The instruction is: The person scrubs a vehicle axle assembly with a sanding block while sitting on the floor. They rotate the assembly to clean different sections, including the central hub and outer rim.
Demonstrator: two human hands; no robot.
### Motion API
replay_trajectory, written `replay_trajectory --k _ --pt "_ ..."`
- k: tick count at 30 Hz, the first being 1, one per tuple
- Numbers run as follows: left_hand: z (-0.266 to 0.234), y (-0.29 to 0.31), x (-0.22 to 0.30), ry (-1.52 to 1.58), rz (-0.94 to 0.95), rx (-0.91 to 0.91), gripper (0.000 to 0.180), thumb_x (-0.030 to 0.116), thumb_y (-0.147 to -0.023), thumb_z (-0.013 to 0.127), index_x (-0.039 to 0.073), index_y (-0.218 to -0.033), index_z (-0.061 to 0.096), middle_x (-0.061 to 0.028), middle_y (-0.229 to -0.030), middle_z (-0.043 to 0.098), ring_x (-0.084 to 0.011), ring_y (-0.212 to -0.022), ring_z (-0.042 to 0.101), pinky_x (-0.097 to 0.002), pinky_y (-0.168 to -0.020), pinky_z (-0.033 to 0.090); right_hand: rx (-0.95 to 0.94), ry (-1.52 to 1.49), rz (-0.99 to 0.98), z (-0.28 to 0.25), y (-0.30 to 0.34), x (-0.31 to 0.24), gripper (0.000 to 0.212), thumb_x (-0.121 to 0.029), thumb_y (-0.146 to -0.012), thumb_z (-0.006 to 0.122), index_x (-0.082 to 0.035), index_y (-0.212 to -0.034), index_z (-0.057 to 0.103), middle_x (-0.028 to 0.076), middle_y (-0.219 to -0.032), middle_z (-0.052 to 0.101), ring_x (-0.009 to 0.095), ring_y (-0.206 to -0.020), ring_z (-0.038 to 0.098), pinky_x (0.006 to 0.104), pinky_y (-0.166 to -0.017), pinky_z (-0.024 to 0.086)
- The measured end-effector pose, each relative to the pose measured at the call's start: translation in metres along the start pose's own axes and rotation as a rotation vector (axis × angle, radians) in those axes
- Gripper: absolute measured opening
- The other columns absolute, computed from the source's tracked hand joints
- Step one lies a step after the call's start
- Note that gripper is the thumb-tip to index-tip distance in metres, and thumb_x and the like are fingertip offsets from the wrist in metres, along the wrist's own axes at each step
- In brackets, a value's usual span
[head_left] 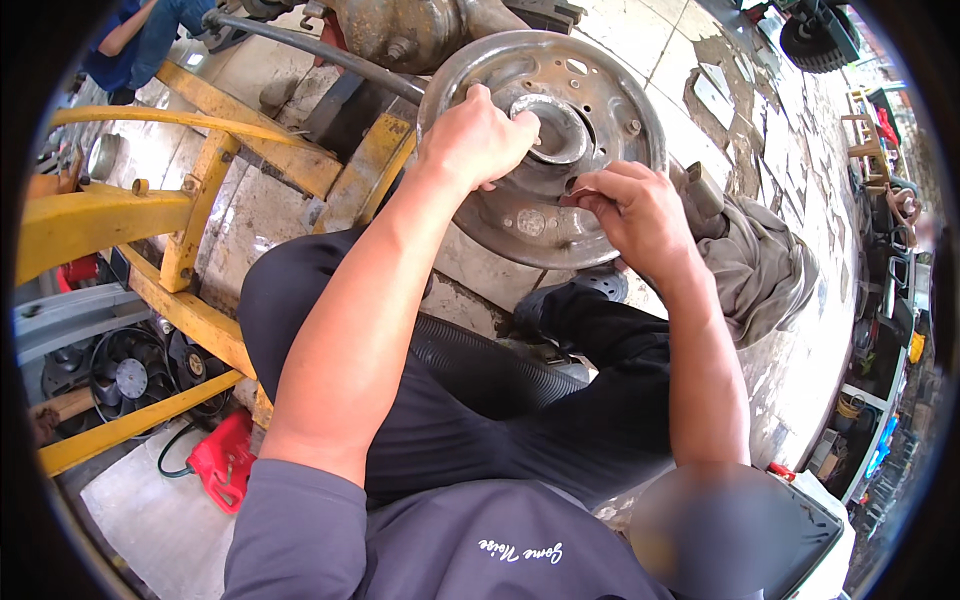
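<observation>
A round, worn metal brake backing plate [530, 222] stands in front of me, with a raised hub ring [560, 130] at its centre and several holes around it. My left hand [472, 140] rests on the plate's left side, fingers curled and thumb against the hub ring; what it grips, if anything, is hidden beneath it. My right hand [635, 210] is closed in a pinch at the plate's lower right. A small thin brown piece [572, 196], perhaps folded sandpaper, shows between its thumb and fingers, close to the plate's face.
A rusty axle housing [395, 35] and a long rod [310, 48] lie beyond the plate. Yellow metal frames [205, 210] stand at left, near a red fuel can [222, 460] and fans [130, 378]. A grey-brown cloth [765, 265] lies at right. Another person [150, 45] is far left.
</observation>
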State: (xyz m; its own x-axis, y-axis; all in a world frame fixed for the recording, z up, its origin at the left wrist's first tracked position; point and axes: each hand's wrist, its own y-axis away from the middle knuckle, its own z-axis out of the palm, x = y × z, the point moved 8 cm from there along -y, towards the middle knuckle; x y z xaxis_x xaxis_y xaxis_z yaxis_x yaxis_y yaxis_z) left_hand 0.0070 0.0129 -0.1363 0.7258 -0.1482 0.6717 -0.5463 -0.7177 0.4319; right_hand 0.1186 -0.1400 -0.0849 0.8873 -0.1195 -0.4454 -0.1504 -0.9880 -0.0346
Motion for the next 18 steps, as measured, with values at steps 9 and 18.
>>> replay_trajectory --k 9,18 --pt "-0.005 -0.003 0.004 -0.025 -0.009 -0.016 0.073 0.045 -0.093 0.052 -0.014 -0.136 0.045 -0.0209 -0.087 0.075 -0.0263 -0.066 0.074 -0.0362 -0.077 0.060 0.054 0.008 0.026 -0.014 0.001 0.011 0.012 -0.010 -0.085 0.073 -0.012 -0.096 0.078 0.004 -0.088 0.070 0.028 -0.094 0.066 0.0421 -0.084 0.049" --pt "-0.006 0.001 0.007 -0.027 -0.016 -0.026 0.072 0.045 -0.092 0.053 -0.014 -0.134 0.047 -0.0205 -0.086 0.075 -0.0258 -0.067 0.074 -0.0367 -0.078 0.060 -0.004 0.211 -0.029 -0.008 -0.003 0.022 0.008 -0.013 -0.085 0.074 -0.014 -0.093 0.077 0.004 -0.089 0.069 0.027 -0.091 0.067 0.0423 -0.079 0.049"
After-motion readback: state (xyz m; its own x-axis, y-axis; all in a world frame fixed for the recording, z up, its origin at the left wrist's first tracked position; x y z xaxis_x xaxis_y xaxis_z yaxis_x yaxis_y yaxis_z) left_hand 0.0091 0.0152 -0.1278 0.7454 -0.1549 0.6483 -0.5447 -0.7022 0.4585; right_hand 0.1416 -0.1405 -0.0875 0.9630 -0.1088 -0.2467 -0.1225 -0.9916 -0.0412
